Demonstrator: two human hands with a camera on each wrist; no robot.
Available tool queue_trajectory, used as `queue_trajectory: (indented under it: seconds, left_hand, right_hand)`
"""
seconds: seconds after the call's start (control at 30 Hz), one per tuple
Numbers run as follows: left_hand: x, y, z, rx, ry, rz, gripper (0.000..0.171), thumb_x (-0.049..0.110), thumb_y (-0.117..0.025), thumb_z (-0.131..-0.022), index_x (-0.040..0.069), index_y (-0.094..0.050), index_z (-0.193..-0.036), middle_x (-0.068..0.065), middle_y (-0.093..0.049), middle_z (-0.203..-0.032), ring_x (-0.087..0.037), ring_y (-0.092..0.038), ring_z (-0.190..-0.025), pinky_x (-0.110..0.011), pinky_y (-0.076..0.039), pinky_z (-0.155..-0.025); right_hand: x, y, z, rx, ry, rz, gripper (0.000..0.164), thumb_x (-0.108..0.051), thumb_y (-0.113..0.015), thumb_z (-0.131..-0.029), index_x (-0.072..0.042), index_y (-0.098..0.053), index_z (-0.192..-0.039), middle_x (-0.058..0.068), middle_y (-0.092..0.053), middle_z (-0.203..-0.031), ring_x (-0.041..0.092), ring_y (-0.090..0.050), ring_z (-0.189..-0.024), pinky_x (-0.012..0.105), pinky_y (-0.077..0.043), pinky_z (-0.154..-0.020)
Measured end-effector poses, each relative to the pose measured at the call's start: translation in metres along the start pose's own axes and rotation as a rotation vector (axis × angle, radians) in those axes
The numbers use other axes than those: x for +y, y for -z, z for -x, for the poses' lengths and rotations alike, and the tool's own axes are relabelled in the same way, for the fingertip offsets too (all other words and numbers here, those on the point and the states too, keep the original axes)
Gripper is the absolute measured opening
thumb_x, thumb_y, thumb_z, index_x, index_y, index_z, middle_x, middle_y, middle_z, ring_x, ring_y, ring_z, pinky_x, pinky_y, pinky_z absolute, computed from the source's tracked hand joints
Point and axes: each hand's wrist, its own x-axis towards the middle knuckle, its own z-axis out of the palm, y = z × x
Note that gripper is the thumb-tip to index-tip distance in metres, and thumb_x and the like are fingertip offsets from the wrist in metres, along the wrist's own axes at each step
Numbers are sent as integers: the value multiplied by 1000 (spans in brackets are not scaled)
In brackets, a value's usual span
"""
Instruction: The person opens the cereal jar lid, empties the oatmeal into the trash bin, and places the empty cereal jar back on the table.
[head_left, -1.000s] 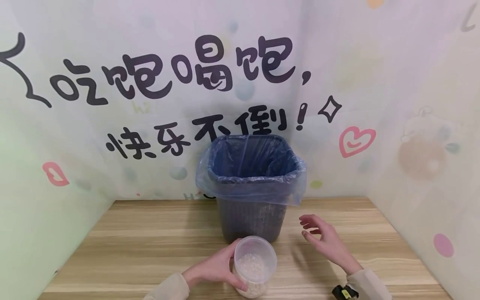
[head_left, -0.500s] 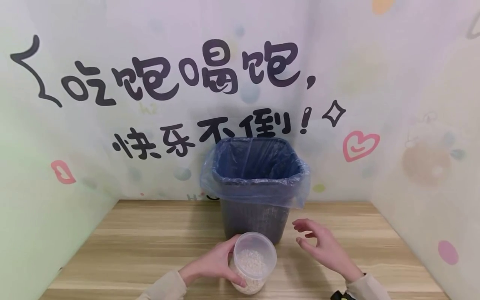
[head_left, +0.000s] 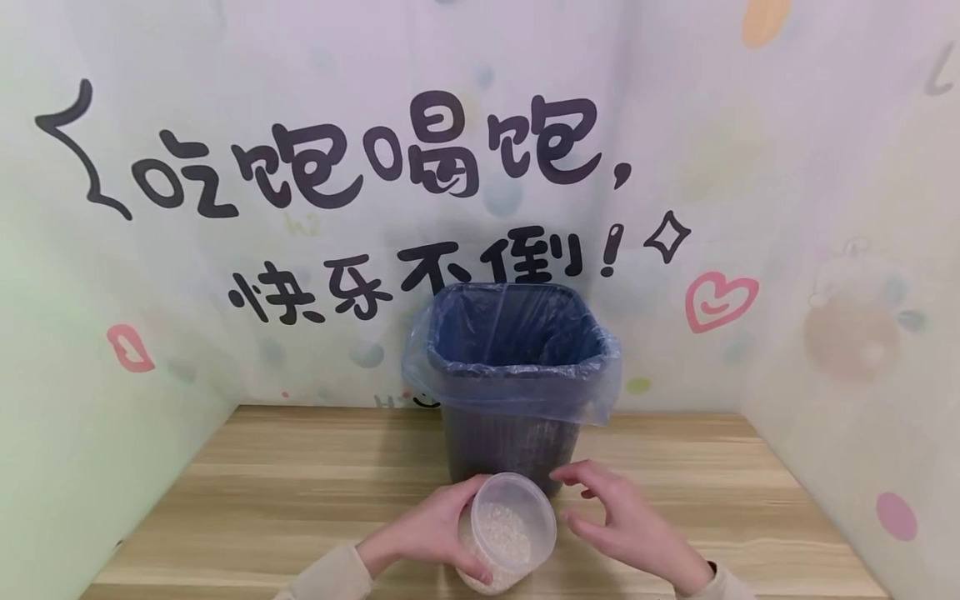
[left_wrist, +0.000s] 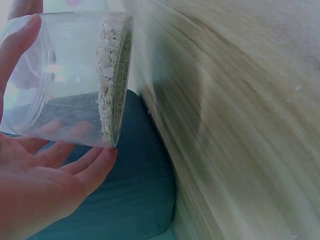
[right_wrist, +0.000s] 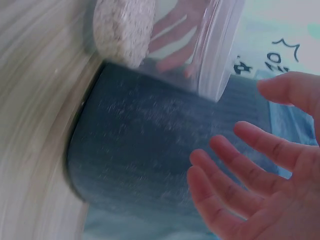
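A clear plastic jar [head_left: 516, 533] with a translucent lid holds a low layer of pale, flake-like bits, seen sideways in the left wrist view [left_wrist: 75, 75]. My left hand [head_left: 431, 525] grips it from the left, thumb on the near side and fingers around the far side. The jar leans slightly, close over the tabletop in front of the bin. To its right, my right hand [head_left: 626, 525] has its fingers spread and loosely bent, touching nothing. In the right wrist view a gap shows between the right fingertips and the lid end of the jar [right_wrist: 170, 40].
Behind the jar stands a dark bin [head_left: 510, 442] lined with a blue plastic bag [head_left: 517, 392] folded over its rim. The wooden table [head_left: 300, 467] meets a printed wall [head_left: 315, 350] at the back, with more wall on both sides.
My right hand has moved left and nearer to the jar. The left hand keeps its grip, and the jar leans a little more to the right. The head view has shifted slightly.
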Motion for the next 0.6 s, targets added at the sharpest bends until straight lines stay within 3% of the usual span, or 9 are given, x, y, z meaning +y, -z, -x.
queue_trajectory:
  seconds: [0.3,0.47,0.6]
  left_hand:
    - [5,0,-5,-11,13,-15,88,27,-93,-60,8,-49,-134,-5,-59,-120,-15,-55,-108,-29,-44,-93]
    - [10,-2,-6,4,-29,-120,86,31,-92,-61,6,-50,-132,-5,-59,-116,-13,-54,-104,-27,-45,-89]
    - [16,-4,-6,-5,3,-200,87,38,-91,-61,8,-51,-132,-1,-57,-114,-9,-52,-100,-28,-46,-86]
  right_hand:
    - [-18,-7,-5,-26,-1,78,42,-28,-76,-84,-14,-61,-121,-6,-60,-113,11,-60,-98,33,-52,-74]
    - [-25,-10,-6,-109,-122,122,59,-49,-73,-81,-19,-56,-129,-4,-59,-114,14,-61,-94,33,-52,-72]
    - [-28,-14,-5,-140,-170,164,74,-59,-73,-75,-19,-53,-134,-3,-58,-115,14,-61,-94,34,-52,-71]
